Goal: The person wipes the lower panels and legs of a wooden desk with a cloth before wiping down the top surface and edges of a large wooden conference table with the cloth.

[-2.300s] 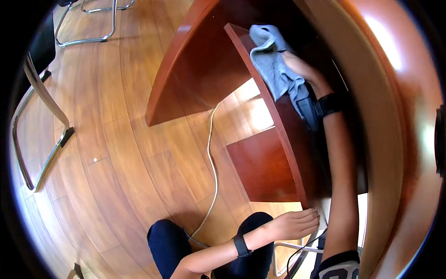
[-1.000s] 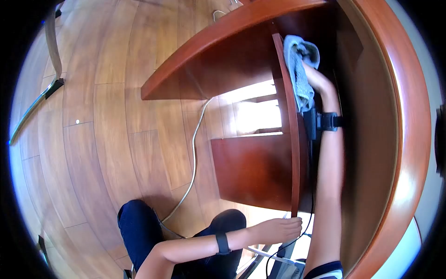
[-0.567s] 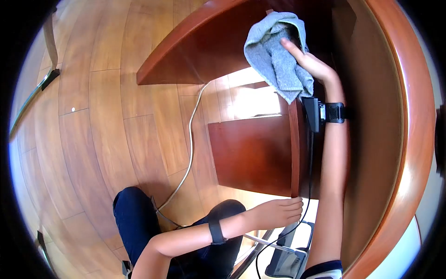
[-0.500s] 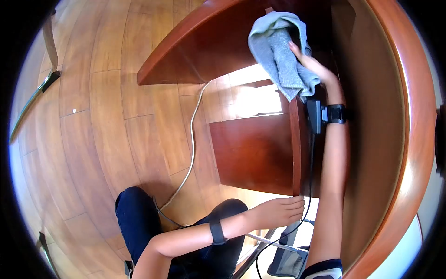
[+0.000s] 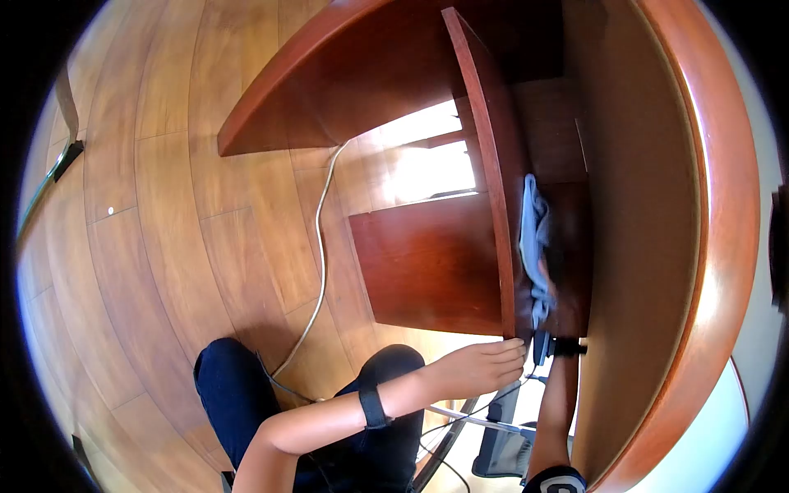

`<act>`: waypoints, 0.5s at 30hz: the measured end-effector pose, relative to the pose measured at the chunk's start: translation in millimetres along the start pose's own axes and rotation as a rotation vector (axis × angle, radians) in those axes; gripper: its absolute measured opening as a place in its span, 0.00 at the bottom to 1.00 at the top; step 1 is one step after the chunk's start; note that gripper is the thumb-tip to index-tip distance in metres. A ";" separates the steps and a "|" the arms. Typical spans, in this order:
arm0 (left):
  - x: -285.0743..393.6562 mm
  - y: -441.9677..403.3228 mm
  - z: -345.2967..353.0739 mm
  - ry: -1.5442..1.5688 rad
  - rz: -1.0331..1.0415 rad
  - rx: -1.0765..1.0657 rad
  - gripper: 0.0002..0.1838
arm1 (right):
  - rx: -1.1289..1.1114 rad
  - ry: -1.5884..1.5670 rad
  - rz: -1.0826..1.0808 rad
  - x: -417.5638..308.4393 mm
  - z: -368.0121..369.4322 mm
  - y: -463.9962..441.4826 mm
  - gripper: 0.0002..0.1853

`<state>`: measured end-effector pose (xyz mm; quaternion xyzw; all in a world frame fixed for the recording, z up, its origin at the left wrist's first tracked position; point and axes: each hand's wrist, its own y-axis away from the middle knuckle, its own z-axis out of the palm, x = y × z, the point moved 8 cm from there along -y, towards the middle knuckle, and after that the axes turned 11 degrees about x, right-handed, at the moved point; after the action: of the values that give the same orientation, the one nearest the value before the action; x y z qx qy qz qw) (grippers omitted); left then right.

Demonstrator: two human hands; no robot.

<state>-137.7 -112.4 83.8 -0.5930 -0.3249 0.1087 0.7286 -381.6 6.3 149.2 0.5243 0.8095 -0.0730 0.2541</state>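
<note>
My left hand [image 5: 477, 366] rests at the near end of a reddish-brown wooden shelf board [image 5: 485, 140], fingers together and curled at its edge. Inside the desk, on the right side of that board, a grey-blue cloth [image 5: 534, 238] lies bunched lengthwise against the board's face. My right forearm [image 5: 555, 411] reaches in from below, with a black wrist device [image 5: 565, 347] just short of the cloth. The right hand is at the cloth's near end; its fingers are mostly hidden in shadow and behind the cloth.
The desk's thick curved edge [image 5: 723, 246] runs down the right. A white cable [image 5: 321, 238] crosses the wooden floor [image 5: 164, 271] at left. My knees [image 5: 234, 378] are below the board, beside a black cable and a chair base [image 5: 497, 448]. A lower panel [image 5: 427, 271] joins the board.
My right hand has drawn the cloth back from the board's far end toward me, down into the space beside its right face. My left hand stays at the near end. The view shifted slightly.
</note>
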 end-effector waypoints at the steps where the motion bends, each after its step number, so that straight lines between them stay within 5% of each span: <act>1: 0.2 -0.7 -0.4 0.006 0.001 -0.007 0.14 | 0.023 0.022 -0.008 -5.7 7.8 18.6 0.29; 2: 0.2 -1.4 -0.3 0.012 0.001 -0.012 0.14 | 0.090 0.027 0.248 13.7 11.0 26.7 0.32; 6: 1.2 0.3 -0.4 -0.042 0.024 0.007 0.14 | -0.040 0.246 0.078 93.1 -19.4 62.8 0.33; 10: -0.2 1.7 1.0 0.031 -0.004 0.002 0.15 | -0.038 0.473 0.156 19.7 35.2 89.9 0.32; 15: 2.6 7.0 -1.9 0.080 -0.004 -0.023 0.16 | -0.099 0.559 -0.040 -56.1 81.7 74.9 0.31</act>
<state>-133.0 -110.6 78.0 -0.6047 -0.2978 0.0795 0.7344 -269.9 -37.7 117.4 0.4951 0.8608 0.1090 0.0447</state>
